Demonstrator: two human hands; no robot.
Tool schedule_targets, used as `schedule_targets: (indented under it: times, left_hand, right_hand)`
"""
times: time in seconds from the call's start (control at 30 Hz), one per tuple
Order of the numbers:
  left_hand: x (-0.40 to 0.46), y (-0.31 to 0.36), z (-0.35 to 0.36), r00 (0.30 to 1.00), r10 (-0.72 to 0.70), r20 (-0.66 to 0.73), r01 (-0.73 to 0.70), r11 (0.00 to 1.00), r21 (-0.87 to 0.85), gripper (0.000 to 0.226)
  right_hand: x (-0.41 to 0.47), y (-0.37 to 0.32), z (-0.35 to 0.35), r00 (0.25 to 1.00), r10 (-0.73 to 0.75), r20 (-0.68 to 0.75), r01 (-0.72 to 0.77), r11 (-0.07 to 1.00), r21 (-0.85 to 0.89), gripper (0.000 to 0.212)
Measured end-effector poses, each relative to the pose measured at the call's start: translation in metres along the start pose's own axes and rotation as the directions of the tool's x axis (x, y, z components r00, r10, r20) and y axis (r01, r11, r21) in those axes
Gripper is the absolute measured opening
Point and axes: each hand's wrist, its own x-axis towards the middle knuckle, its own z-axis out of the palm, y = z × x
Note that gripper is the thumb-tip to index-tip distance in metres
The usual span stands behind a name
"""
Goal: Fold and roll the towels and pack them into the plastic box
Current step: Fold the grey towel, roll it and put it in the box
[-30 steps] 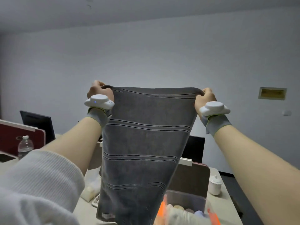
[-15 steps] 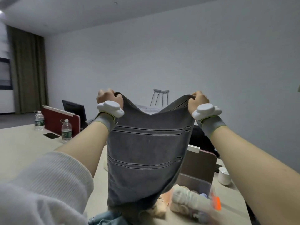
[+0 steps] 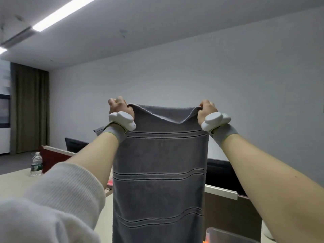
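Grey striped towel (image 3: 159,172) hangs lengthwise, its top corners pinched by the raised left hand (image 3: 120,107) and right hand (image 3: 206,108).

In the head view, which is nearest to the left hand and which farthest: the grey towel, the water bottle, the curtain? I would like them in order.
From the left hand:
1. Grey towel: the hand grips its top corner, in the centre.
2. Water bottle: lower left, on the table.
3. Curtain: far left, against the back wall.
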Motion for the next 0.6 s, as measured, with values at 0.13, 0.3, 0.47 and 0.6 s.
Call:
schedule_targets:
  times: [0.13,0.3,0.47,0.6]
  left_hand:
    - [0.013,0.0,0.002,0.995,0.101,0.0,-0.101,0.993,0.061,0.03]
    - [0.005,0.001,-0.012,0.987,0.153,-0.038,-0.149,0.984,0.094,0.029]
    - [-0.033,0.005,-0.037,0.984,0.159,-0.08,-0.149,0.982,0.118,0.03]
    - [-0.086,0.011,-0.062,0.989,0.126,-0.081,-0.116,0.985,0.125,0.032]
  right_hand:
    - [0.01,-0.013,0.007,0.983,-0.072,-0.171,0.078,0.997,0.027,0.031]
    - [0.0,-0.016,-0.006,0.939,-0.161,-0.303,0.173,0.985,0.014,0.028]
    - [-0.039,-0.011,-0.037,0.923,-0.152,-0.352,0.172,0.985,0.025,0.028]
    - [-0.09,0.004,-0.063,0.933,-0.137,-0.333,0.166,0.984,0.058,0.027]
